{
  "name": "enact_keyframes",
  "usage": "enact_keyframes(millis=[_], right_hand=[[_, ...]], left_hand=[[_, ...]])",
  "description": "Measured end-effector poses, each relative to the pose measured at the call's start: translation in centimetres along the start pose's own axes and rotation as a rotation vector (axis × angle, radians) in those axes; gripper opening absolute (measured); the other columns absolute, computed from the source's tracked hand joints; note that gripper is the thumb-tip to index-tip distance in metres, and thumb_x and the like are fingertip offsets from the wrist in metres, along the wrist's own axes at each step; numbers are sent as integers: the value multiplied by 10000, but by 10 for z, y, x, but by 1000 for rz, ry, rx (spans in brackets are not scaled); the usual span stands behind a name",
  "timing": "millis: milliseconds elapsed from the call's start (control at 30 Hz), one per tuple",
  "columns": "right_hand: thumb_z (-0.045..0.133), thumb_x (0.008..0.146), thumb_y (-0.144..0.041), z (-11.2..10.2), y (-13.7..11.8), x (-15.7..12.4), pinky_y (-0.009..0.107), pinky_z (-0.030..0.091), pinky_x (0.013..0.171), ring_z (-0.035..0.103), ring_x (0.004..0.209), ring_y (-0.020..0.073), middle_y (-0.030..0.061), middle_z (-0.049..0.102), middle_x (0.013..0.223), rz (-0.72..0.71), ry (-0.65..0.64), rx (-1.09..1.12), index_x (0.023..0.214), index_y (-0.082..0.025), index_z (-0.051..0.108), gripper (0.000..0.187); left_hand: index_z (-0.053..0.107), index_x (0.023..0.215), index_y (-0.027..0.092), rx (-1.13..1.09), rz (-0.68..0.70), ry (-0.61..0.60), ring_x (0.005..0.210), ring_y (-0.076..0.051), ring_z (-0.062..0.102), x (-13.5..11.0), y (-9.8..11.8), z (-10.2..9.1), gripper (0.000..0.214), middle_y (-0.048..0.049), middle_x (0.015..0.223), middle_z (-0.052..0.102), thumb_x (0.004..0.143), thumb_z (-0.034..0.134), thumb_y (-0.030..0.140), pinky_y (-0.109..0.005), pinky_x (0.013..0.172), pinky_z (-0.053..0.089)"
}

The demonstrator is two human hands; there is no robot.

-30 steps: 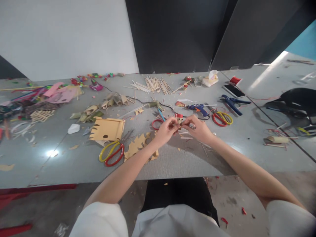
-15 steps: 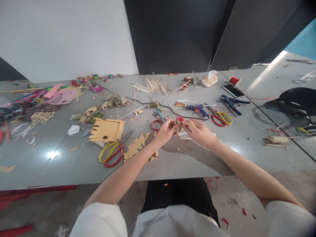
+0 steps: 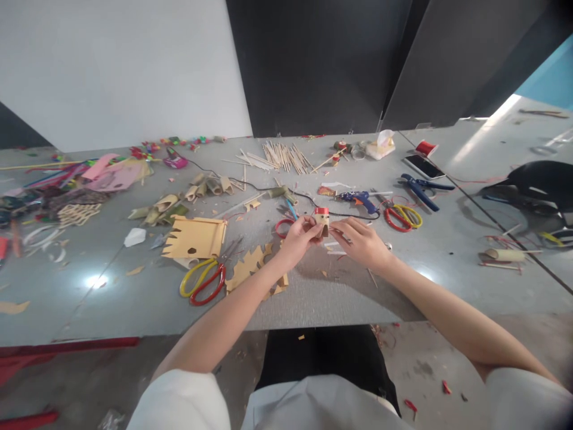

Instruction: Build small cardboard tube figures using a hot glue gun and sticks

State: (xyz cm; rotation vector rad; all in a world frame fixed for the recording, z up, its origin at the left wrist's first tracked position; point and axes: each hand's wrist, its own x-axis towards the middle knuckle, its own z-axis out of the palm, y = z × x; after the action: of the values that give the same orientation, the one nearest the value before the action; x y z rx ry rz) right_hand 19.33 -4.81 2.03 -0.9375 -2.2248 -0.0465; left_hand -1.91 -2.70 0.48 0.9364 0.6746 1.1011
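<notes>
Over the middle of the table, my left hand (image 3: 305, 237) pinches a short bamboo tube piece (image 3: 322, 220) with a red band around its top. The piece stands upright, and a dark opening shows at its lower end. My right hand (image 3: 358, 239) is just to the right, its fingertips drawn together at the tube's lower right side. Whatever those fingertips pinch is too small to make out. Just beyond my left hand lie a red tape roll (image 3: 283, 227) and a blue stick (image 3: 292, 209). Thin white strips (image 3: 333, 246) lie beneath the hands.
A blue glue gun (image 3: 362, 200), red-yellow scissors (image 3: 403, 217) and blue pliers (image 3: 421, 190) lie to the right. At left are larger scissors (image 3: 203, 280), a notched tan board (image 3: 194, 237) and bamboo pieces (image 3: 165, 206). Thin wooden sticks (image 3: 289, 156) lie behind; a phone (image 3: 424, 166) lies back right.
The bamboo piece has been turned more upright and shows more of its side. My right hand has shifted slightly right and down, uncovering more of it.
</notes>
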Motion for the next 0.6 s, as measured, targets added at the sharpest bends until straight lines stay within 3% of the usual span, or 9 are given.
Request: enact_keyframes(millis=[100,233,600], right_hand=[[516,1119,-253,3,3,-2,467,624,998,728,1104,265,126,757,1233,-77,-8,-2,1435,-247,664,348],[526,1106,-220,6,5,-4,486,639,997,721,1112,276,145,738,1249,-118,-14,-20,1558,-246,591,457],[516,1112,-229,6,4,-4,497,639,1015,708,1165,289,153,712,1275,-106,-36,-18,1653,-251,473,543]], left_hand=[[516,889,205,-60,-17,16,791,-122,650,0,1,0,519,17,875,637,731,970,402,-274,728,530],[521,886,203,-106,-31,6,786,-121,641,0,2,1,501,13,873,641,739,964,387,-273,729,542],[528,903,198,-136,-50,-47,808,-125,676,-2,4,-1,452,10,895,655,768,943,316,-283,776,552]])
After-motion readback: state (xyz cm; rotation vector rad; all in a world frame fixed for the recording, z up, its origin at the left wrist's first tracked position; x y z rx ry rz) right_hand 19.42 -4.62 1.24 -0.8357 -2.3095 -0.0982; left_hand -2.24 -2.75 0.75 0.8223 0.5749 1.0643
